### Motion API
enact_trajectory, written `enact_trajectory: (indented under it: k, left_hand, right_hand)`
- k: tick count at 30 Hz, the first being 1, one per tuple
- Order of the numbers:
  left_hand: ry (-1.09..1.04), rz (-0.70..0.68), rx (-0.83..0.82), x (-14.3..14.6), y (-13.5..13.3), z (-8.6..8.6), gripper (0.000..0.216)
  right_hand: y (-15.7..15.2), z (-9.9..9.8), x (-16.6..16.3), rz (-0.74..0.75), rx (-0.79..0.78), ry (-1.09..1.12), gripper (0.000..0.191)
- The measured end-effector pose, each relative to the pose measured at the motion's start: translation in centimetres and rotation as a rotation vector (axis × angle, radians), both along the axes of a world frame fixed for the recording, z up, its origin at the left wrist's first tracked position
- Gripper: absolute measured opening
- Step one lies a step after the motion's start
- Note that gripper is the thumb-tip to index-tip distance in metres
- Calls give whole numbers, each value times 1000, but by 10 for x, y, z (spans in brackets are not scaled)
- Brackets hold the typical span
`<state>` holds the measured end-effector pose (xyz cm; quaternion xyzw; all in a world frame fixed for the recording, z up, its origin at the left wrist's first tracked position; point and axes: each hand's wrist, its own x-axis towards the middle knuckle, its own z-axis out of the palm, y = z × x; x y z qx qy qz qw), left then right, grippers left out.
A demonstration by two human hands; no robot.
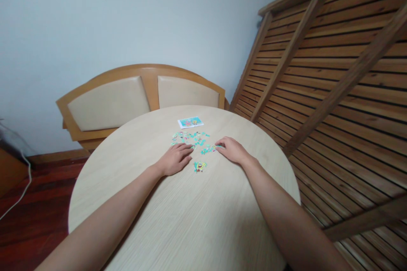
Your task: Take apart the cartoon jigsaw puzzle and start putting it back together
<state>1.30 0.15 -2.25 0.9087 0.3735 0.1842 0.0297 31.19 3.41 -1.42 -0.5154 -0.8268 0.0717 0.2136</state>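
2 bare forearms extend over a round, pale table [190,228]. Nearest the person's body is the joined patch [200,166] of puzzle, showing a yellow figure. It lies between the 2 hands, just beside the left thumb, and farther from the right hand.

Left hand [176,159]: palm down, fingers extended and unclenched, tips at the near edge of the loose pieces [197,140]. Right hand [232,149]: fingers bent, thumb and forefinger tips at the right end of a small cluster [207,150]; whether a piece is gripped cannot be told.

The loose pieces, largely turquoise, are scattered between the hands and just beyond them. Behind these, a card [190,122] with 2 cartoon figures lies on the table, apart from both hands.

To the right stands a slatted wooden frame [318,84]. Past the table's far edge: a headboard [149,87] with 2 cream panels, then a pale wall [143,17].
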Motion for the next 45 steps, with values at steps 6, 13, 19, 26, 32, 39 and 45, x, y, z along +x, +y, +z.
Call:
enact_trajectory:
  k: [6, 13, 19, 26, 32, 39, 45]
  left_hand:
    - [-15, 28, 30, -9, -5, 7, 28]
    - [-15, 270, 10, -17, -5, 16, 28]
    - [-39, 471, -13, -30, -3, 18, 31]
    - [-81, 521, -89, -42, 5, 14, 32]
    - [-43, 531, -120, -48, 7, 13, 29]
    - [-11, 632, -97, -54, 11, 11, 30]
    - [-34, 634, -100, -58, 14, 8, 31]
  right_hand:
    - [0, -1, 0, 0, 2, -2, 23]
    - [-2, 0, -4, -3, 15, -18, 24]
    - [-17, 4, -38, 115, 100, -2, 34]
    - [-40, 2, -80, 298, 5, -108, 52]
    - [-44, 6, -76, 394, -68, -85, 53]
    - [-45, 9, -77, 580, -11, -40, 45]
    - [-47, 10, -80, 581, 18, -57, 47]
